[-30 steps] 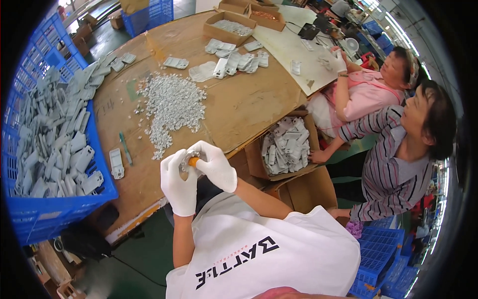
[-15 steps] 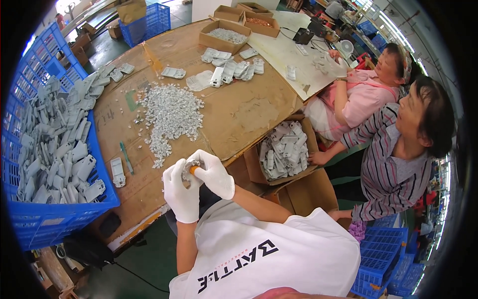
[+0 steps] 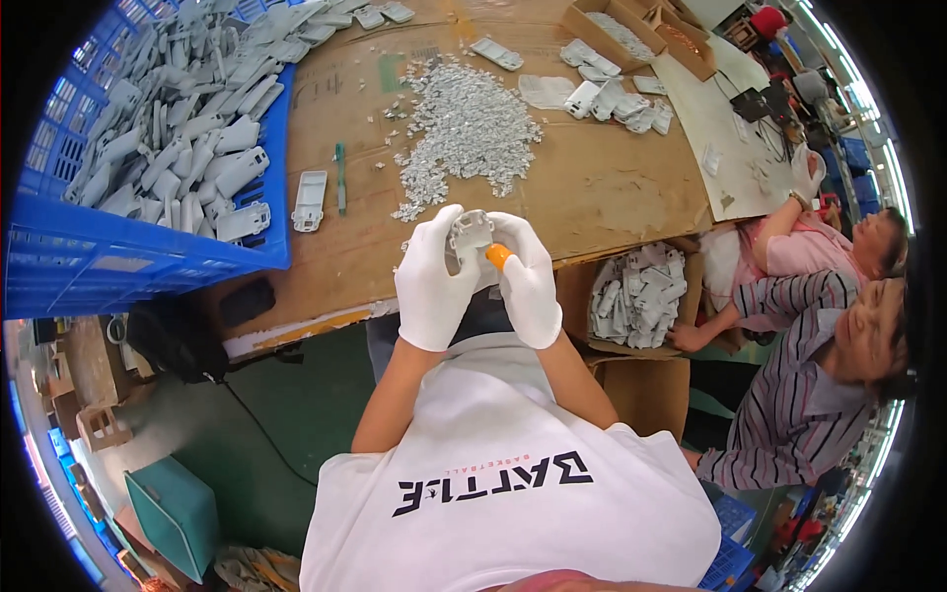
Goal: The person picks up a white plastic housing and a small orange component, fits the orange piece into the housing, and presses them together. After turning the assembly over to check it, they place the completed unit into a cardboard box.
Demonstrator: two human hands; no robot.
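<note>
Close to the table's front edge, a small light-grey plastic shell (image 3: 472, 232) with a notched rim is held up between my gloved hands. My left hand (image 3: 432, 286), in a white knit glove, is closed around its left side. The white-gloved fingers of my right hand (image 3: 530, 286) are closed at its right side. At the right thumb's tip shows an orange cover (image 3: 498, 256); I cannot tell whether it is a finger cot. Just beyond lies a heap of small whitish pieces (image 3: 469, 128). A pale plastic housing (image 3: 309, 201) and a green pen (image 3: 341, 178) lie to the left.
A blue crate (image 3: 148, 252) heaped with grey housings (image 3: 182, 148) stands at left. More housings (image 3: 617, 104) and a cardboard box of small parts (image 3: 617, 39) lie at far right. A filled carton (image 3: 695, 286) sits right of me, beside a co-worker's hand (image 3: 688, 336).
My view has turned, so the table and crate appear shifted. The shell stays between both hands, now with its notched rim more plainly visible.
</note>
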